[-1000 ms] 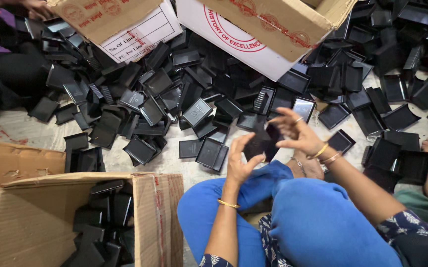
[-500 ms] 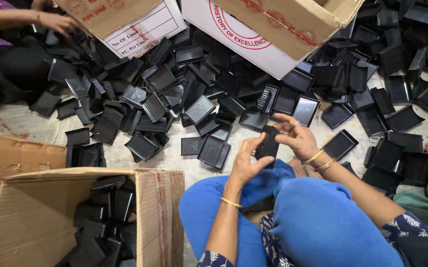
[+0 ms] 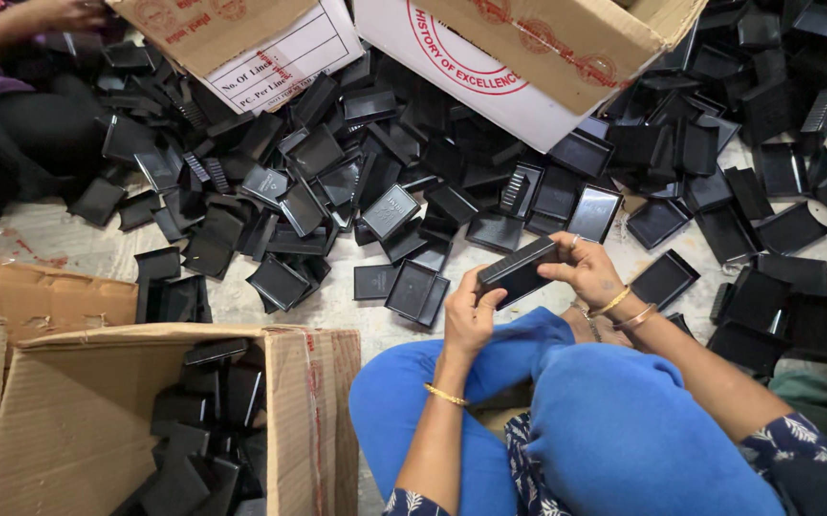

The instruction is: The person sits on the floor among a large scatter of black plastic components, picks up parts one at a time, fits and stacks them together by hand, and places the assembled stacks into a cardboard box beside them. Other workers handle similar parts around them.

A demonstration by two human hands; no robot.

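Small black plastic box (image 3: 519, 270) pinched between both grips, left hand (image 3: 469, 317) under its near end, right hand (image 3: 589, 269) clasping its far end, above blue-clad knees (image 3: 566, 420).

Soft, even daylight, sharp picture

Pale glare is glinting off the black trays (image 3: 390, 210) beside the white carton (image 3: 490, 91); shadows are staying faint, and edges are bending slightly.

Black trays, brown boxes, blue cloth

Glossy black rectangular plastic tray (image 3: 519, 270); plain brown cardboard box (image 3: 79, 420); solid blue trousers (image 3: 624, 430); navy white-flowered sleeve (image 3: 801, 449).
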